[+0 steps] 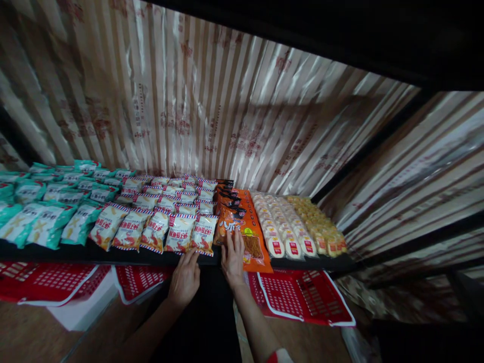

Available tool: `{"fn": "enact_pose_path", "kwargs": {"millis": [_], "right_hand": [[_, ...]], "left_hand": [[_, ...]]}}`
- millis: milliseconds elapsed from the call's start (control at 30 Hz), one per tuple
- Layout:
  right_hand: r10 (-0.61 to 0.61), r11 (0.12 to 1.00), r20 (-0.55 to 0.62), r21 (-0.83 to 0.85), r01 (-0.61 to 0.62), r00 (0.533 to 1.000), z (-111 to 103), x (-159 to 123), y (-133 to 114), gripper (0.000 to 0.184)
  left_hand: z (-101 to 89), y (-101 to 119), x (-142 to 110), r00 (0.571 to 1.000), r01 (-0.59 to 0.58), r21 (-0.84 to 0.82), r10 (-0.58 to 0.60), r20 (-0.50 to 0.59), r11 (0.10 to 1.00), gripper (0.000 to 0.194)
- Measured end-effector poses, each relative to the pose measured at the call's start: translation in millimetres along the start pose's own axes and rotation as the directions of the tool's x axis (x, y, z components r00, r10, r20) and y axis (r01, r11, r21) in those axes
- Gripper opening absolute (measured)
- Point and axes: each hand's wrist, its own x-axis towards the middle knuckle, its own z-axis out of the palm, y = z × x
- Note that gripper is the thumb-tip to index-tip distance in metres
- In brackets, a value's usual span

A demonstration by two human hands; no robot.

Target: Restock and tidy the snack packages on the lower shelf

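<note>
My left hand (185, 277) rests at the front edge of the black shelf (132, 255), its fingers stretched to the lower edge of a white snack bag (203, 234) with a striped border. Further right, my right hand (233, 258) lies with spread fingers against the front of an orange-brown snack bag (227, 222). Behind that bag stand several dark-topped ones in a row. Right of it is a large flat orange snack packet (251, 229). Neither hand is lifting anything.
Teal snack bags (53, 222) fill the shelf's left end. Rows of wrapped round white biscuits (277, 247) and yellowish wrapped snacks (321, 227) lie at the right. Below are red baskets (306, 297) and a white box (83, 302). Striped sheeting (196, 101) hangs behind; a dark beam crosses above.
</note>
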Motion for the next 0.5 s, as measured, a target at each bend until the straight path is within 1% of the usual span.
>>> {"fn": "enact_pose_path", "kwargs": {"millis": [133,200,267,333,400,433,500], "right_hand": [[-0.010,1.000,0.009,-0.002,0.010,1.000,-2.6,0.8,0.1,0.055],[-0.007,1.000,-0.006,-0.001,0.007,1.000,-6.6,0.9,-2.6,0.054],[-0.008,1.000,-0.025,0.000,0.008,1.000,-11.1,0.6,-7.2,0.053],[-0.035,0.999,-0.025,0.007,0.035,0.999,-14.6,0.1,-13.8,0.052],[-0.096,0.995,-0.008,0.034,0.096,0.995,-15.7,0.0,-22.0,0.049],[-0.133,0.990,0.005,0.056,0.132,0.991,-15.2,0.3,-26.6,0.048],[-0.188,0.978,0.039,0.105,0.183,0.981,-12.3,2.0,-36.4,0.044]], "left_hand": [[-1.3,3.2,0.7,0.998,0.000,-0.006,0.000,0.068,1.000,0.041],[-1.1,3.3,0.1,0.997,0.002,-0.012,-0.001,0.071,1.000,0.042],[-1.1,2.7,-1.1,0.999,0.000,-0.022,0.002,0.051,1.000,0.041],[-2.6,2.4,-2.4,1.000,-0.018,-0.038,0.018,0.002,0.999,0.040],[-6.4,3.4,-3.2,0.996,-0.037,-0.047,0.033,-0.081,0.998,0.041],[-9.0,4.4,-3.2,0.991,-0.034,-0.045,0.027,-0.134,0.998,0.042],[-14.9,6.6,-2.1,0.971,0.015,-0.033,-0.023,-0.238,0.999,0.043]]}}
